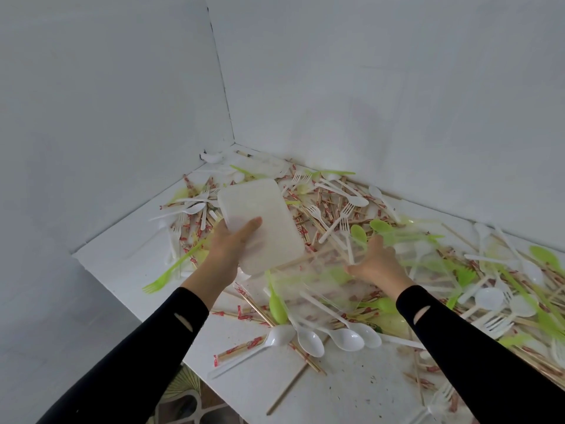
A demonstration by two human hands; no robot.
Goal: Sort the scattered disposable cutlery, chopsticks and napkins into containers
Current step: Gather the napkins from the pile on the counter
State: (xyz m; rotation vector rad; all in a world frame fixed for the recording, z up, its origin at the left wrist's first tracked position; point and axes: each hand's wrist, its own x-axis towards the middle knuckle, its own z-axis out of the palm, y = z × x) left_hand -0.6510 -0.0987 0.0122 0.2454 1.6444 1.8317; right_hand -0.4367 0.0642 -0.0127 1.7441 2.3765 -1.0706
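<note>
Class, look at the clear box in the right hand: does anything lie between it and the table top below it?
Yes. The clear box, held by the right hand, hangs blurred over loose clutter: green cutlery, a white spoon and chopsticks show through it, covering the table there.

Two walls close off the table: the left wall and the rear wall meet at the far corner, leaving only the near edge open. Bare surface lies at the near centre and in a strip along the foot of the left wall. A green fork lies beside that strip. Wrapped chopsticks, white forks and green spoons cover the rear and right. White spoons lie across the near-centre approach. The white plastic container gripped by the left hand and the blurred clear container at the right hand occupy the middle.
</note>
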